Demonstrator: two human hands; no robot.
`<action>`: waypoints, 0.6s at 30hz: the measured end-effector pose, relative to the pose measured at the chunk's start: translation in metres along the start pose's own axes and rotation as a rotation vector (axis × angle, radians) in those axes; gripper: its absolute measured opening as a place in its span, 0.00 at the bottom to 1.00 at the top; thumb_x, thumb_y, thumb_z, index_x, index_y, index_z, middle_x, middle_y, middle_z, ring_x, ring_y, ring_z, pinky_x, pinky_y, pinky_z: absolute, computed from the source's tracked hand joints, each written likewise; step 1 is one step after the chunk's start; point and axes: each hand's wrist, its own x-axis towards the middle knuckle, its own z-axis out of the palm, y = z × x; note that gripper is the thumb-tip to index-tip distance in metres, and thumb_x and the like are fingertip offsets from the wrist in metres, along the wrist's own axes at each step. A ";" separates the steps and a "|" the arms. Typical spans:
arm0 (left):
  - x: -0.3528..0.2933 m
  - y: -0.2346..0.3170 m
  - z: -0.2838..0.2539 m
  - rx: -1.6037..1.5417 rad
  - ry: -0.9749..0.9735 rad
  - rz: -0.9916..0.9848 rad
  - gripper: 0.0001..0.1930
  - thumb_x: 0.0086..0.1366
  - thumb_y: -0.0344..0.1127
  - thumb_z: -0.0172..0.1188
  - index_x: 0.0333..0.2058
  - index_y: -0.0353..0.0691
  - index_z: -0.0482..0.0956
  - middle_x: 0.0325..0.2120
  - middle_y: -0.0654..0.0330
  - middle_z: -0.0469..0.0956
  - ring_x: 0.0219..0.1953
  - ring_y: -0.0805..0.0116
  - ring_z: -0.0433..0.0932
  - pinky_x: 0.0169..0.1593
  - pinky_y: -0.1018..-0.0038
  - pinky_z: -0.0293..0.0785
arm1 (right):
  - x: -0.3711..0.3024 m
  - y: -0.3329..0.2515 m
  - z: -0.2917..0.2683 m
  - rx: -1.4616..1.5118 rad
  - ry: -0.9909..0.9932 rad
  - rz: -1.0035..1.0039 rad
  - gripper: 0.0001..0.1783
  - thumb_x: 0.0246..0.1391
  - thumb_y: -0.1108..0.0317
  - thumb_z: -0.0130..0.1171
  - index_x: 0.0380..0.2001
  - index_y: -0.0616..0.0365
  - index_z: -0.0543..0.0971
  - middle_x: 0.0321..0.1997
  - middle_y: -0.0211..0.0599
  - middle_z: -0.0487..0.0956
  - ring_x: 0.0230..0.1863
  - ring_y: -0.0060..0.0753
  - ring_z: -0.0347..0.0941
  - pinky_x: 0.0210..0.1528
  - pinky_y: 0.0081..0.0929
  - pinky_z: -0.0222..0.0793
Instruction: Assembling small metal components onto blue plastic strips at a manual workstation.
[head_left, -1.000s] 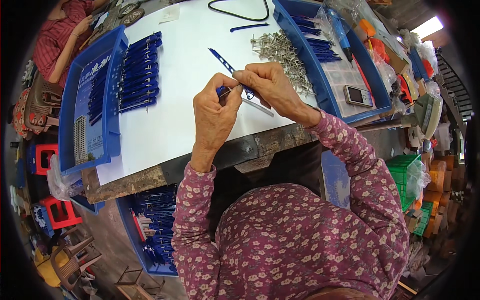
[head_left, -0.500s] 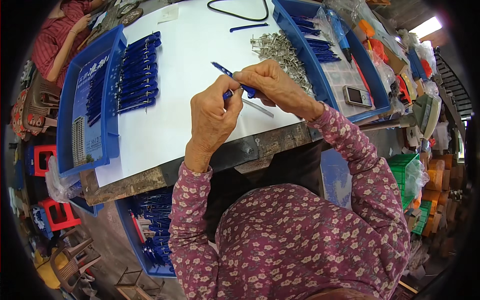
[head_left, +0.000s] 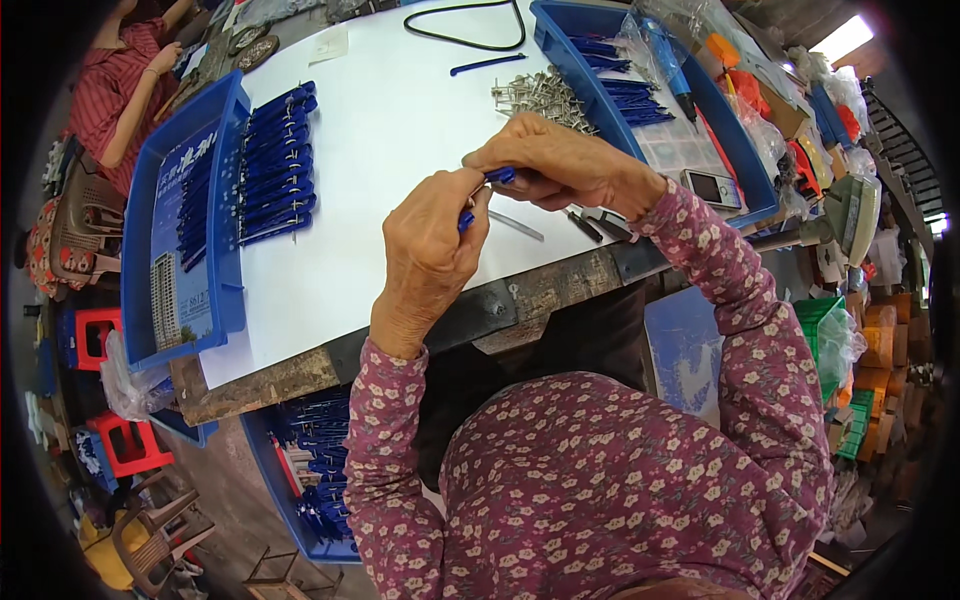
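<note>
Over the white tabletop sheet [head_left: 350,200], my two hands meet. My left hand [head_left: 430,235] is closed, with a blue tip showing below its fingers. My right hand [head_left: 555,165] pinches a slim blue part [head_left: 502,175] from above. A bit of metal shows between the hands; the fingers hide most of the part. Beneath them lies a thin grey strip [head_left: 518,227]. Near the right wrist is a black-handled tool [head_left: 585,227]. A heap of small metal pieces [head_left: 545,97] is beyond the right hand, beside a single slim blue part [head_left: 488,64].
Blue parts with metal pins [head_left: 280,165] are stacked along the left blue tray [head_left: 232,250]. The right blue tray [head_left: 590,95] holds more blue parts and a phone [head_left: 712,188]. A black cord loop [head_left: 465,47] lies far back. Another person [head_left: 120,85] sits far left.
The blue part's pointed end stuck out past my fingers before; now my right hand covers it, its fingers curled further over. The view has shifted slightly, uncovering the black-handled tool.
</note>
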 end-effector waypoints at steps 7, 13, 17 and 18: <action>0.000 0.003 -0.004 -0.114 0.046 -0.077 0.10 0.50 0.21 0.57 0.34 0.33 0.72 0.24 0.55 0.74 0.21 0.65 0.74 0.24 0.74 0.69 | 0.000 0.001 0.002 -0.046 -0.010 -0.067 0.27 0.50 0.53 0.52 0.04 0.53 0.61 0.04 0.20 0.54 0.05 0.12 0.43 0.05 0.13 0.36; -0.005 0.001 -0.003 -0.187 0.029 -0.166 0.09 0.52 0.22 0.56 0.35 0.33 0.73 0.24 0.56 0.75 0.21 0.69 0.74 0.24 0.76 0.68 | -0.001 0.001 0.008 -0.016 0.004 -0.041 0.31 0.54 0.49 0.49 0.03 0.52 0.61 0.04 0.20 0.54 0.04 0.11 0.45 0.04 0.10 0.38; -0.001 0.012 -0.008 -0.322 0.048 -0.423 0.06 0.54 0.24 0.57 0.32 0.32 0.74 0.19 0.63 0.73 0.18 0.81 0.68 0.21 0.82 0.64 | -0.002 0.004 0.011 0.019 -0.006 -0.074 0.32 0.55 0.48 0.48 0.02 0.52 0.61 0.03 0.20 0.53 0.03 0.11 0.44 0.04 0.10 0.37; -0.001 0.012 -0.010 -0.322 0.050 -0.423 0.06 0.54 0.24 0.57 0.32 0.32 0.74 0.19 0.63 0.73 0.18 0.81 0.68 0.21 0.82 0.64 | -0.004 0.001 0.013 0.032 -0.006 -0.091 0.32 0.55 0.48 0.47 0.02 0.53 0.61 0.03 0.20 0.53 0.04 0.11 0.45 0.04 0.10 0.39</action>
